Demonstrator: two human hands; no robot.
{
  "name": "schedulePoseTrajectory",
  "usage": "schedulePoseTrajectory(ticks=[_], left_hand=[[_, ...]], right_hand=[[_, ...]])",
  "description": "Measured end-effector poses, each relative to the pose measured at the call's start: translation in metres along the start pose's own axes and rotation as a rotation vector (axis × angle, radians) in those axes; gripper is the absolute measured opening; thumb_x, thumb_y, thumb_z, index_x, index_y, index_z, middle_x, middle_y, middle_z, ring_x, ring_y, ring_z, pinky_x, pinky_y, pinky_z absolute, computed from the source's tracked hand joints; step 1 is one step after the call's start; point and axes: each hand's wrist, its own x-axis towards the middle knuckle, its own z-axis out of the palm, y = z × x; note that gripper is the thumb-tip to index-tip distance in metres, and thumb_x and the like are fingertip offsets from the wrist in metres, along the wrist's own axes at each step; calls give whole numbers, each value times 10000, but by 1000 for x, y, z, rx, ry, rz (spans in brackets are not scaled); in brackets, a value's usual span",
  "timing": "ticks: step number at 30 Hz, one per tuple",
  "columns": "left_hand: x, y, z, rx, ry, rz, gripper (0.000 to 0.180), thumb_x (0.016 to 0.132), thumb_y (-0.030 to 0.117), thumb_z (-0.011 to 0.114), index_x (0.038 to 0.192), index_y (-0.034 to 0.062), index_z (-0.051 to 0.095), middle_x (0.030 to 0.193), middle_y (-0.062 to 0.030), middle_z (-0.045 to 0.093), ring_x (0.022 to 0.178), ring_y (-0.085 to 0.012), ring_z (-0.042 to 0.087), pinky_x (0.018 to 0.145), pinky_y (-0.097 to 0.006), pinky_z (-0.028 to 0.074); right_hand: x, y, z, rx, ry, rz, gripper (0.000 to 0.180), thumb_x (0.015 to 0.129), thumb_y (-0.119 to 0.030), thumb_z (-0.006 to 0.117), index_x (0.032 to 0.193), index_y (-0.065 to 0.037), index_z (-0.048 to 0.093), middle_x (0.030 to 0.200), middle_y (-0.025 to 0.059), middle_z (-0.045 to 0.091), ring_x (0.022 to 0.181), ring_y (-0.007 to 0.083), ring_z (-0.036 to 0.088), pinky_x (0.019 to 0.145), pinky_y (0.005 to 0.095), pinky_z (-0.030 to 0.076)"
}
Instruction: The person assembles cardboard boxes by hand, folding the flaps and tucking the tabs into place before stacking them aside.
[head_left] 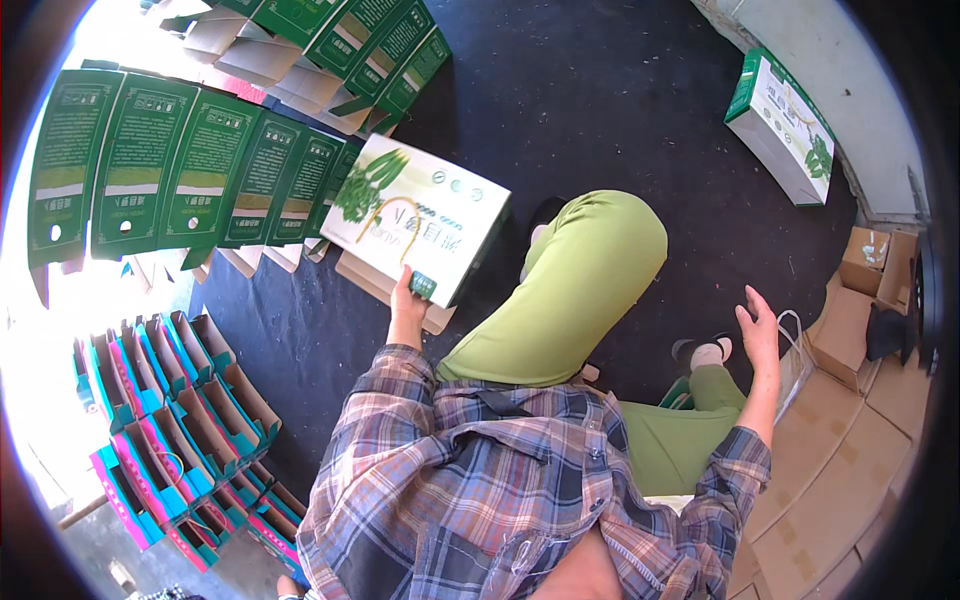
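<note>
White-and-green rectangular cardboard box (pixel 425 218), contents hidden, is gripped at its near edge by the left hand (pixel 406 302), beside green cardboard cartons (pixel 145 160); the right hand (pixel 760 332), loosely spread, hangs near brown cardboard boxes (pixel 840 330).

White box (pixel 440 260): printed paperboard, smooth, faint sheen. Second white box (pixel 780 130), by the wall: same board, similar finish. Green cartons (pixel 150 160): printed card, smooth outside; undersides bare, matt. Pink-and-turquoise trays (pixel 205 415): cardboard, coloured faces smooth, inner faces raw brown and matt. Brown cartons (pixel 800 510): plain cardboard, matt. Floor (pixel 620 110): dark, mostly matt, lightly specked; material uncertain. Trousers (pixel 590 270): green cloth, smooth, matt. Shirt (pixel 440 490): plaid woven cloth, matt, creased. Wall (pixel 845 110): pale, matt.
</note>
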Motion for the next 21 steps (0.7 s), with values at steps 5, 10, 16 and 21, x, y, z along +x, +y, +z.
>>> schedulePoseTrajectory(ticks=[5, 10, 16, 21], left_hand=[[9, 13, -36, -37, 12, 11, 604, 856, 442, 653, 1307, 81, 475, 1242, -105, 537, 1138, -322, 503, 953, -572, 388], [17, 31, -57, -3, -36, 17, 608, 874, 466, 616, 1339, 107, 460, 1271, -86, 536, 1149, -304, 506, 958, -518, 401], [31, 28, -55, -30, -133, 71, 532, 901, 373, 613, 1322, 80, 473, 1257, -70, 566, 1147, -274, 530, 966, -458, 426], [36, 45, -82, 113, -101, 16, 478, 886, 392, 626, 1253, 103, 529, 1194, -63, 606, 1076, -254, 578, 890, -466, 467]], right_hand=[[-8, 16, -2, -9, 42, 50, 470, 875, -122, 595, 1328, -39, 501, 1312, 181, 543, 1201, 295, 532, 1017, 368, 406], [-19, 20, -18, 21, 96, 80, 469, 885, -116, 589, 1335, -32, 488, 1320, 177, 539, 1210, 288, 527, 1024, 359, 399], [-38, 44, -43, -9, 192, 120, 429, 892, -99, 586, 1309, -25, 516, 1292, 162, 565, 1178, 249, 551, 998, 346, 421], [-53, 52, -68, 174, 327, 55, 408, 894, -105, 599, 1290, -32, 538, 1260, 158, 584, 1169, 221, 554, 996, 330, 422]])
